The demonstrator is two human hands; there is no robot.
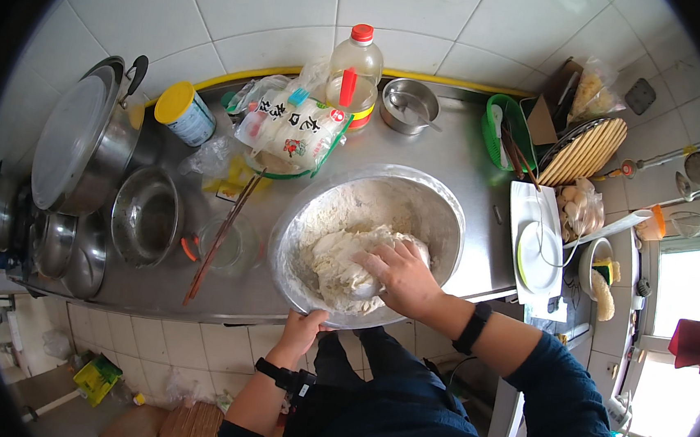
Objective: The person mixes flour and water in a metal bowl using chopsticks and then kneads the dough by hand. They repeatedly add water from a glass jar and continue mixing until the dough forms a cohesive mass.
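A large metal bowl (451, 226) stands at the front of the steel counter, its wall coated with flour. Inside it lies a rough, shaggy mass of dough (341, 255) with loose flour around it. My right hand (398, 271) presses into the right side of the dough, its fingers curled over the top and partly hidden. With the thumb over the near rim, my left hand (304, 332) grips the bowl from the front; its other fingers are mostly hidden below the rim.
Wooden chopsticks (222, 239) lie across a glass jar (233, 249) left of the bowl. Behind are a noodle packet (295, 134), an oil bottle (356, 65) and a small steel bowl (408, 103) with a spoon. Pots (102, 150) stand left; a white tray (520, 213) with plates is right.
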